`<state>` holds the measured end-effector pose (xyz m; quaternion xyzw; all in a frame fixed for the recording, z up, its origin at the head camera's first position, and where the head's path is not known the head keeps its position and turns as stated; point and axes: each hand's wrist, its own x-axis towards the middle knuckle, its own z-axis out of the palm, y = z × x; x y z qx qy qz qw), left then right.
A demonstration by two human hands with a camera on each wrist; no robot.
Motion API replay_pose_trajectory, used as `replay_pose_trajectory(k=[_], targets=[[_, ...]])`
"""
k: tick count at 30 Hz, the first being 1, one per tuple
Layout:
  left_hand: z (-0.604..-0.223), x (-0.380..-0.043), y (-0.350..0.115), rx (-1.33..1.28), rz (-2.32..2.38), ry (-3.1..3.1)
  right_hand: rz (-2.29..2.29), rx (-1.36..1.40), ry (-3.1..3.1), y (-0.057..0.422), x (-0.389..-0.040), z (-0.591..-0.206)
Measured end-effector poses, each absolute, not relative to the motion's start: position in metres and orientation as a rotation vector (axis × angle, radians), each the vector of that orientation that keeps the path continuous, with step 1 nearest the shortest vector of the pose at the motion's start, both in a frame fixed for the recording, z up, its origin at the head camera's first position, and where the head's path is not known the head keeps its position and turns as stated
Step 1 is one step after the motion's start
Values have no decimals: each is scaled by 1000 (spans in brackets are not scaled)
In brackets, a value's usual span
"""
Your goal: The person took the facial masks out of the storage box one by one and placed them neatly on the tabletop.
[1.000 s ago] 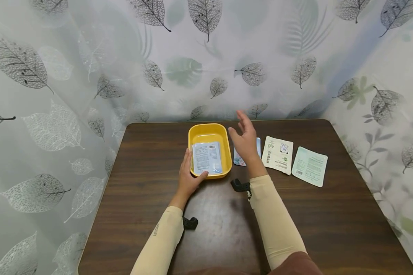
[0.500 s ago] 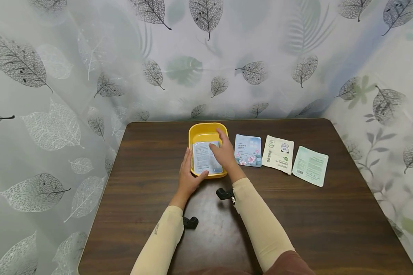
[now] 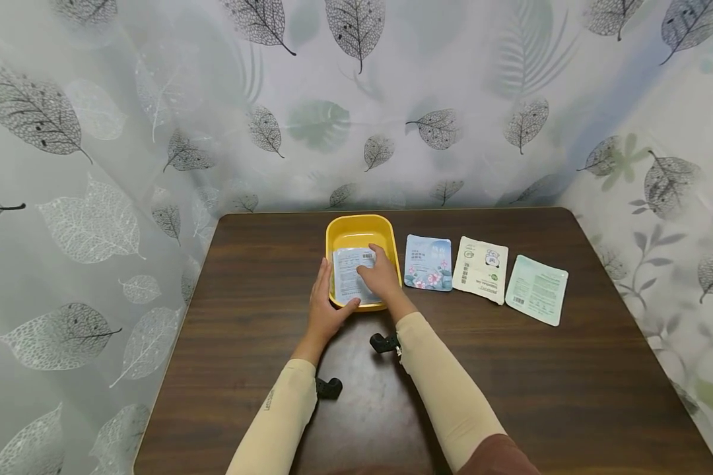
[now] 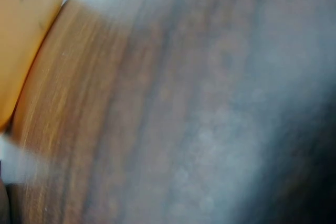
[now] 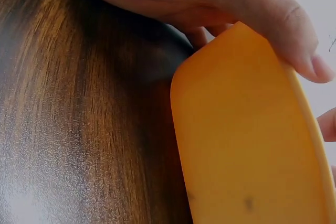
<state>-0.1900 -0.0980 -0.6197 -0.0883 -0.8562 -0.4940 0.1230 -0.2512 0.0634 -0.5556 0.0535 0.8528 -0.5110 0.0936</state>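
Observation:
On the table stands a yellow plastic tray with a pale blue sheet mask packet lying in its near part, printed side up. My left hand grips the tray's near left corner, fingers along the outer left wall. Its thumb hooks over the rim in the right wrist view. My right hand reaches over the tray's right rim onto the packet, thumb and forefinger spread apart across it. The hand covers the packet's right part. In the left wrist view only the tray's outer wall shows at the left edge.
Three more packets lie in a row right of the tray: a blue floral one, a cream one and a mint green one. The brown wooden table backs onto a leaf-printed curtain.
My right hand has moved left and down from above the blue floral packet onto the packet in the tray, uncovering the floral one. The left hand and the tray have stayed put.

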Motion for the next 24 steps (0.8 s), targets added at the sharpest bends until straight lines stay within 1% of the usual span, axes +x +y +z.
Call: replay_pose_trajectory(k=[10,13,19,24], targets=[[-619,-190,-98,-265,-1433,-2506,-1535,226,2580,61,-249,-557],[-619,-190,-98,-274,-1435,-2484,-1589,194,2597,61,-247,-557],[-618,-191,-98,-283,-1432,-2468,-1722,47,2587,62,-245,-557],[-619,-191,-98,-273,-1435,-2477,-1827,37,2551,66,-243,-556]])
